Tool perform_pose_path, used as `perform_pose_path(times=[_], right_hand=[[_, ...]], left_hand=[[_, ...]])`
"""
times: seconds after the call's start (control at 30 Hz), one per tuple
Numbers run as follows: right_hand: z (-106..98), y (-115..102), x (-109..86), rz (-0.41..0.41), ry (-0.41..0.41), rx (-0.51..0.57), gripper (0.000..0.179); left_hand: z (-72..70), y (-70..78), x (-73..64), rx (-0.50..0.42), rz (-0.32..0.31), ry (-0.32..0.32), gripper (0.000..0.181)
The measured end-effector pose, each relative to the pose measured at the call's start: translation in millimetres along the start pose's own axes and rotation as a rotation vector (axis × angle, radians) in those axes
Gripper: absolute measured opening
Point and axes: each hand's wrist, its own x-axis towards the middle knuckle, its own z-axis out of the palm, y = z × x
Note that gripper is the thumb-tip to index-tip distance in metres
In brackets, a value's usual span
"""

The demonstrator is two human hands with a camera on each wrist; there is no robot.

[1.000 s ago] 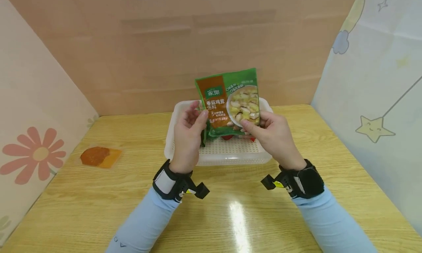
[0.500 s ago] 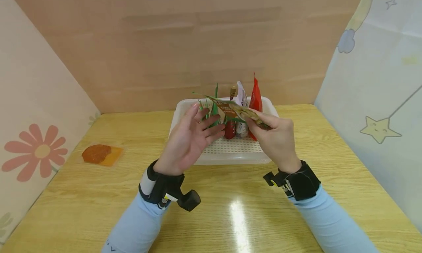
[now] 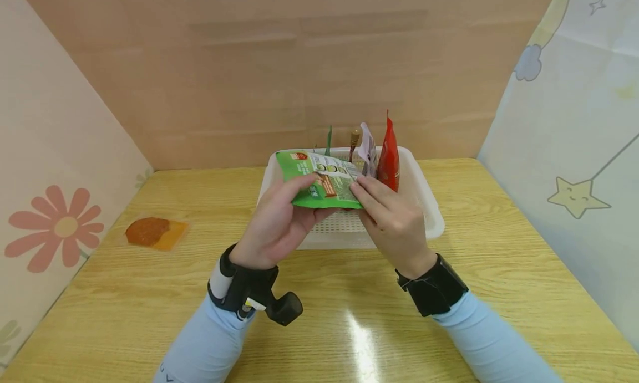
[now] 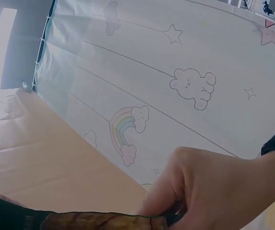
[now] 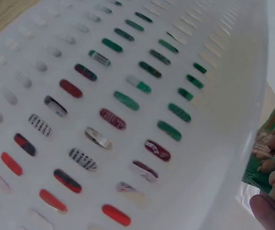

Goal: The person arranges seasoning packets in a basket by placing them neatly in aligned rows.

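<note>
A green soup-mix packet point(image 3: 324, 183) is held above the white basket, its printed back tilted upward in the head view. My left hand point(image 3: 279, 222) grips its left part, thumb on top and fingers underneath. At the packet's right end, my right hand point(image 3: 396, 222) pinches the edge, with its fingers lying over the top. The left wrist view catches the right hand point(image 4: 214, 187) at one end of the packet point(image 4: 104, 221). From below, the right wrist view shows the pictured front of the packet point(image 5: 267, 167) with fingers against it.
The white perforated basket point(image 3: 435, 225) holds a red packet point(image 3: 389, 158), a pale lilac packet point(image 3: 368, 147), a gold-capped bottle point(image 3: 355, 138) and a green item point(image 3: 328, 139), all upright. An orange-brown flat packet point(image 3: 152, 232) lies on the table at the left. Paper-covered walls enclose three sides.
The packet has turned from its pictured front facing me to its back facing up, tipping edge-on midway. The left hand released it, opened, then took hold again. The right hand has rotated inward.
</note>
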Motion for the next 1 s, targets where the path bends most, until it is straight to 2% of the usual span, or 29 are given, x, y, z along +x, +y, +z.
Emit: perform_pose_path(times=[0.13,0.23,0.37,0.57,0.73,0.87,1.0], right_hand=[[3,-4,-2.9,-0.063,-0.036,-0.038,0.043],[4,-6,-3.3,-0.067,-0.078,-0.033,0.048],[5,-7,-1.6,-0.058,-0.111,-0.018,0.055],[3,-1,1.8,-0.074,-0.135,0.021,0.064],[-6,12,5.6,-0.094,-0.210,0.053,0.062],[-16,28,9.2,-0.023,-0.274,0.024,0.056],[-29,49,10.6,0.131,-0.315,-0.024,0.051]], left_hand=[[-0.4,1.9,-1.4,-0.007,-0.014,0.033,0.056],[-0.7,4.2,-3.1,-0.015,-0.037,0.075,0.055],[-1.8,7.7,-5.6,0.003,-0.035,0.095,0.057],[-4.3,13.7,-8.5,0.026,0.017,0.092,0.057],[-6.6,19.1,-9.4,0.044,0.024,0.083,0.056],[-9.5,22.6,-8.9,0.055,0.025,0.085,0.056],[-15.1,27.3,-8.0,0.077,0.040,0.103,0.057]])
